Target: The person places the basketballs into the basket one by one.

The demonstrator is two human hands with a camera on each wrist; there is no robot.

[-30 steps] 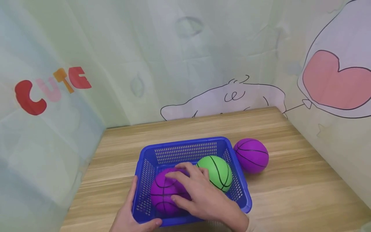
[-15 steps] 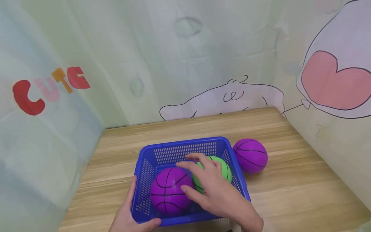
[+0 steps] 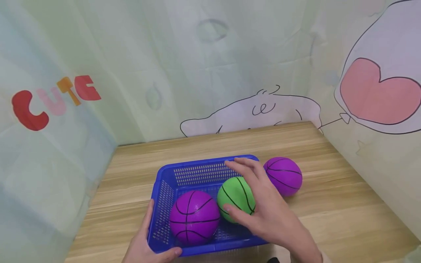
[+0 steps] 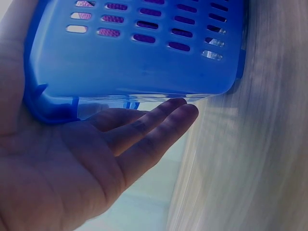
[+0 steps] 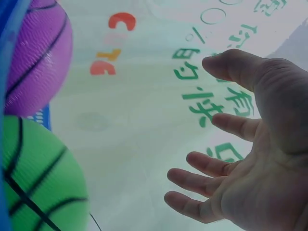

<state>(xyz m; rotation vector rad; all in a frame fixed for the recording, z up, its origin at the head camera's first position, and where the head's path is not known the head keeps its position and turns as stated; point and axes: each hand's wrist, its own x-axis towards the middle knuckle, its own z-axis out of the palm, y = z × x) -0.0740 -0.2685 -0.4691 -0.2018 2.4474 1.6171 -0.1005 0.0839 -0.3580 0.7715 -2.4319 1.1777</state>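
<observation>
Reaching over the right side of the basket point(image 3: 213, 248), the right hand point(image 3: 263, 202) has its fingers point(image 5: 197, 182) spread and loose, grasping nothing. The green ball point(image 3: 234, 197) lies inside the basket, to the left of that palm; in the head view the thumb overlaps it, yet the right wrist view shows backdrop point(image 5: 139, 134) between the two, so they look apart. Just beyond the wrist side, to the right, the outer purple ball point(image 3: 284, 175) sits on the bench point(image 3: 345, 212) beside the basket; the hand hides whether they touch. Any coming move seems to turn on this placing between the two balls. Both are round, with no long axis to match, and the right hand is plainly nearer to each.

The left hand point(image 3: 141, 241) straddles the basket's near left corner, thumb on the near rim, straight fingers along the outside. Nearest to it inside is the inner purple ball point(image 3: 194, 219), left of the green ball.

A second ago the right fingers were over the inner purple ball; now that ball is fully uncovered, and the right hand has shifted rightward past the green ball's middle. The left hand keeps its place, and the balls show no clear shift.
</observation>
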